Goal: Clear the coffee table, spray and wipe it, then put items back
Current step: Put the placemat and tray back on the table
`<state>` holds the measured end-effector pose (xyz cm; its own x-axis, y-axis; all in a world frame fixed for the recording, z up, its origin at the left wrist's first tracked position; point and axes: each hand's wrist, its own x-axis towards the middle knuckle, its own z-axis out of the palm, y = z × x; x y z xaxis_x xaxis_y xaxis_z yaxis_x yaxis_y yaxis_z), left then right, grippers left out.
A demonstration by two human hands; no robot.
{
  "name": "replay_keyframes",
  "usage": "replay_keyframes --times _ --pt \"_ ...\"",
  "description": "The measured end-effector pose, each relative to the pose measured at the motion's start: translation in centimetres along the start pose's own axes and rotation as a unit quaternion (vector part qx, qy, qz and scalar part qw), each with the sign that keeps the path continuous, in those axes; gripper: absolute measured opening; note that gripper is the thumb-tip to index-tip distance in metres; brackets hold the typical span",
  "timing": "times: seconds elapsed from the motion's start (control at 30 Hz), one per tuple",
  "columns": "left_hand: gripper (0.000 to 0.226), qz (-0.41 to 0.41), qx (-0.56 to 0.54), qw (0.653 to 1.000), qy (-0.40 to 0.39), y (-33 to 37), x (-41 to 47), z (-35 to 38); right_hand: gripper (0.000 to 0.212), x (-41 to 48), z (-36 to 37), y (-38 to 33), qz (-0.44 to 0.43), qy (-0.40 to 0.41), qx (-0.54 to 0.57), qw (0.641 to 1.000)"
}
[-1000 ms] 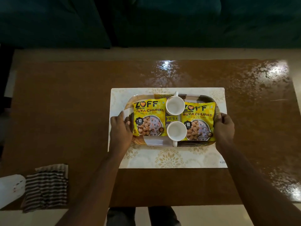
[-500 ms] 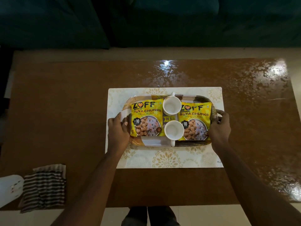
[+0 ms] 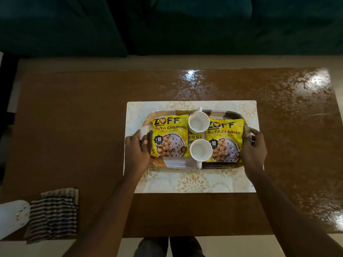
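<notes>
Sofa (image 3: 167, 25): a dark one is seen beyond the far edge of the table.
Table (image 3: 74, 127): brown. A patchy gloss is shown on its far and right parts.
Mat (image 3: 194, 182): pale with gold flower prints. It is laid flat on the table, right of centre.
Tray (image 3: 178, 163): it is placed over the far half of the mat, long side across the view, directly between the two hands. Whether it is lifted off the mat cannot be told.
Cloth (image 3: 53, 214): striped and folded. It is laid at the near left corner of the table, well apart from the tray.
White object (image 3: 11, 217): it is seen just left of the cloth, partly cut off by the frame.
Left hand (image 3: 136, 151): the left end of the tray is gripped, with the thumb laid on the rim beside the left packet.
Right hand (image 3: 253, 149): the right end of the tray is gripped, with the fingers curled over its edge.
Left packet (image 3: 168, 140): yellow, laid flat in the tray's left half.
Right packet (image 3: 225, 140): yellow, laid flat in the right half.
Far cup (image 3: 198, 121): white and upright, set between the packets.
Near cup (image 3: 201, 150): white and upright, set just behind the far cup on the near side.
</notes>
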<state>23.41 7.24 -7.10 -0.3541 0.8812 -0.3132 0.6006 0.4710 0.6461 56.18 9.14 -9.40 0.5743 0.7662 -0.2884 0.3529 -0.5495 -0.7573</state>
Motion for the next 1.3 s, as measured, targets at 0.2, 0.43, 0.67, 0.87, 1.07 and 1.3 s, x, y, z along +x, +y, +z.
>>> replay_keyframes --times 0.2,0.43,0.67,0.87,1.07,1.3 --pt "0.044 -0.001 -0.041 0.999 -0.015 -1.5 -0.6 0.1 0.042 -1.6 -0.7 2.2 -0.051 -0.006 0.019 0.998" --pt "0.039 0.022 -0.039 0.999 -0.019 -3.1 -0.8 0.6 0.037 -0.6 -1.1 1.9 0.014 -0.032 0.088 0.996" --pt "0.037 0.019 -0.050 0.998 -0.032 -3.4 -0.8 0.5 0.029 -0.7 -1.0 2.5 0.035 -0.032 0.116 0.992" --pt "0.036 0.010 -0.056 0.997 -0.045 -3.3 -1.0 0.3 0.028 -0.3 -1.5 2.9 0.046 -0.042 0.169 0.984" --pt "0.035 -0.006 -0.075 0.996 -0.056 -3.0 -0.7 0.0 0.028 -0.8 -1.4 2.3 0.048 -0.038 0.172 0.983" --pt "0.036 -0.004 -0.075 0.995 -0.069 -3.4 -0.5 -0.2 0.029 -1.1 -1.5 2.0 0.037 -0.032 0.158 0.986"
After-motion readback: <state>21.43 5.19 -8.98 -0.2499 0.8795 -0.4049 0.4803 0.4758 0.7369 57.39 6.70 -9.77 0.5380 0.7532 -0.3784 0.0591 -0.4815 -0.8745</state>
